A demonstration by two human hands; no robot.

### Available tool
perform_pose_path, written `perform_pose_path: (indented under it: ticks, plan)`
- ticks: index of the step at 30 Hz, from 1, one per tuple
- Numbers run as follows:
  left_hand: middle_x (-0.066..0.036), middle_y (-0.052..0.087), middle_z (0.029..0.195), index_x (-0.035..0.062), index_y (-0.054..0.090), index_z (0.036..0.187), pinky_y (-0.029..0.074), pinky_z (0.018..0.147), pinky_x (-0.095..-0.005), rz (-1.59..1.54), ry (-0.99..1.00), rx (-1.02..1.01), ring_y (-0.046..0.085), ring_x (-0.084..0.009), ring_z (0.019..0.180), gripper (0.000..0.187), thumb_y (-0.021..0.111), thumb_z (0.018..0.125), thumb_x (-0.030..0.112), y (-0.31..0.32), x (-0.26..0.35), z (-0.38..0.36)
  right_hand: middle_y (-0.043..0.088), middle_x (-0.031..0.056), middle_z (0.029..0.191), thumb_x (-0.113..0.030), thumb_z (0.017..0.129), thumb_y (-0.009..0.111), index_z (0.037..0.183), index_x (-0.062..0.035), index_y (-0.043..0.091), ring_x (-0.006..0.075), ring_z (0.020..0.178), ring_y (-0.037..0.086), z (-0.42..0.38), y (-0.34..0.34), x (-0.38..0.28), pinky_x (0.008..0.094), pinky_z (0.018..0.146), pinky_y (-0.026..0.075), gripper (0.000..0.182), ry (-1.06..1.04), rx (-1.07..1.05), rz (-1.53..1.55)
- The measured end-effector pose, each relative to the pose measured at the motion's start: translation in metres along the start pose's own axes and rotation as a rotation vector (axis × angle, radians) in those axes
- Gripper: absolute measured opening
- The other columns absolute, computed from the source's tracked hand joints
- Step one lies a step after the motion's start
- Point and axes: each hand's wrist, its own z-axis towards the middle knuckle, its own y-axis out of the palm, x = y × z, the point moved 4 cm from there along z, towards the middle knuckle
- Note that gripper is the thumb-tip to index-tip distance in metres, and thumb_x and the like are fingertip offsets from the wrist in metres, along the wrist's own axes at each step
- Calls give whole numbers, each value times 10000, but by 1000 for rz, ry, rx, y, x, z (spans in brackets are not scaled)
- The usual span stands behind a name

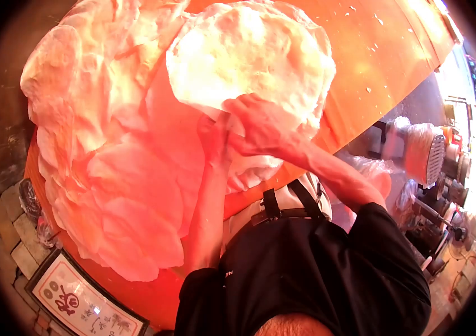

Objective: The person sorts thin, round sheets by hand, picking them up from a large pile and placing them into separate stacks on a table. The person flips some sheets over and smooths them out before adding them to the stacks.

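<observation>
A large, round, pale flatbread [249, 56] with an uneven, blistered surface lies on top of a spread of thin overlapping sheets that look like more flatbread [92, 129]. Both hands meet at the near edge of the round one. My right hand [257, 124] is closed there, its knuckles up and its fingertips out of sight. Just left of it and partly tucked under is my left hand [214, 135], its fingers curled at the same edge. Strong glare washes out detail around the fingers.
The sheets cover much of an orange table [372, 67] dotted with pale crumbs. At lower left a framed sign [87, 297] stands by a brick floor. On the right, beyond the table edge, is plastic-wrapped equipment [420, 151]. The table's near edge runs close to my body.
</observation>
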Motion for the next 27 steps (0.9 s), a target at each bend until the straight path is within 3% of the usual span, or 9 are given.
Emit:
perform_pose_path:
  ticks: [6, 10, 11, 12, 13, 14, 22, 25, 27]
  plan:
    - [-80, 681, 1009, -23, 638, 1060, 546, 719, -278, -293, -90, 5, 666, -176, 872, 148, 586, 964, 76, -6, -13, 2, 596, 129, 641, -130, 724, 644, 673, -82, 625, 334, 658, 631, 16, -11, 22, 451, 584, 487, 72, 32, 12, -381]
    - [-97, 666, 1118, -33, 615, 1158, 553, 878, -348, -236, -115, 5, 655, -207, 1005, 249, 620, 973, 133, -29, -9, -6, 616, 99, 631, -101, 791, 633, 833, -96, 727, 273, 630, 640, 60, -116, 60, 367, 632, 525, 103, -77, 7, -424]
    - [-97, 657, 1144, -31, 600, 1182, 550, 911, -366, -217, -118, 12, 649, -217, 1034, 275, 627, 973, 147, -37, -6, -8, 656, 149, 752, -141, 772, 676, 907, -104, 690, 319, 651, 607, 73, -124, 122, 415, 642, 530, 141, 5, 118, 408]
    - [-96, 667, 1107, -26, 617, 1138, 545, 865, -353, -152, -104, -5, 651, -207, 990, 244, 629, 970, 150, -46, -4, -9, 508, 165, 549, -97, 833, 592, 667, -14, 575, 286, 472, 504, 87, -179, 76, 404, 491, 396, 187, 61, 69, -338]
    - [-96, 676, 1070, -22, 633, 1093, 541, 818, -340, -88, -88, -25, 654, -197, 945, 217, 632, 967, 154, -55, -4, -7, 478, 92, 508, -138, 810, 642, 624, -32, 571, 174, 461, 488, 103, -204, 91, 365, 479, 379, 225, -330, 116, -510]
    - [-95, 686, 1033, -18, 650, 1049, 536, 772, -327, -25, -71, -43, 657, -186, 901, 195, 635, 964, 157, -62, -6, -6, 512, 38, 522, -146, 811, 654, 647, -52, 606, 112, 478, 499, 102, -231, 72, 340, 470, 393, 196, 48, 79, -169]
    - [-66, 666, 975, 2, 633, 1082, 513, 752, -323, 77, -95, 195, 633, -184, 862, 197, 645, 941, 140, -83, -12, 1, 581, 72, 572, -108, 844, 649, 768, -10, 682, 148, 456, 567, 117, -335, 28, 301, 440, 469, 129, -122, 507, -569]
    - [-65, 660, 991, -1, 633, 1102, 512, 751, -328, 120, -135, 206, 628, -182, 874, 212, 637, 939, 134, -89, -18, 7, 599, 116, 603, -145, 845, 659, 769, -8, 672, 213, 529, 618, 125, -342, 4, 358, 510, 502, 157, -88, 478, -793]
    - [-66, 655, 999, -4, 634, 1112, 513, 747, -329, 143, -165, 225, 625, -180, 884, 223, 632, 943, 141, -91, -22, 10, 644, 176, 696, -168, 846, 655, 797, -8, 680, 318, 662, 652, 130, -361, 10, 428, 641, 518, 169, -364, 553, -1154]
